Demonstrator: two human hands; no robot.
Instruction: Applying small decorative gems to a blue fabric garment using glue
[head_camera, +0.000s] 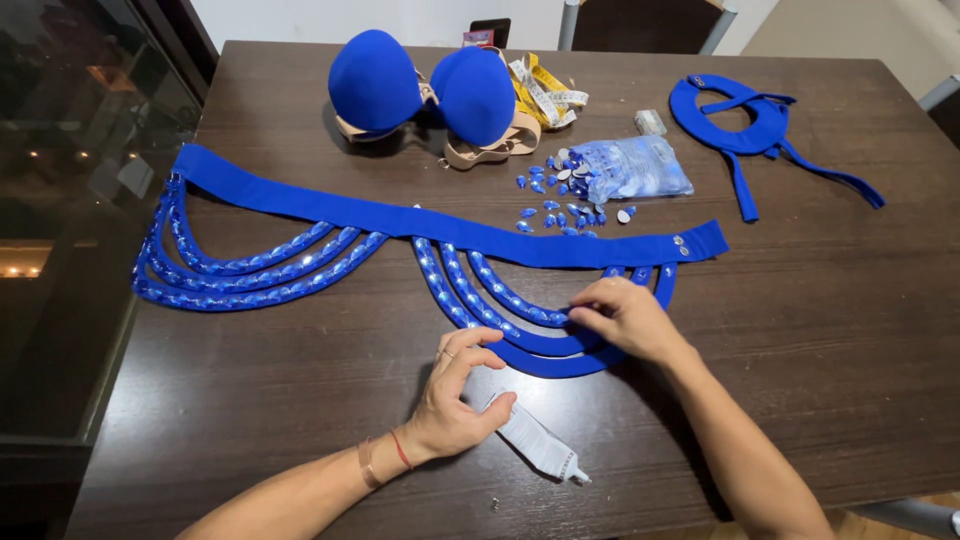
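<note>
Royal-blue belt (450, 228), blue gem-studded loops (250, 275); blue bra cups (420, 85); yellow tape measure (548, 92); dark-brown table (820, 330).

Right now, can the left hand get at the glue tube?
Probably yes. The left hand rests on the table with its fingertips already against the glue tube, and nothing lies between them.

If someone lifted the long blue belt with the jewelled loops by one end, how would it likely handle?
Probably floppy: the blue belt is a flat fabric band lying limp on the table. Its hanging loops would likely swing and tangle. The right hand presses one loop, so freshly placed stones may shift.
</note>
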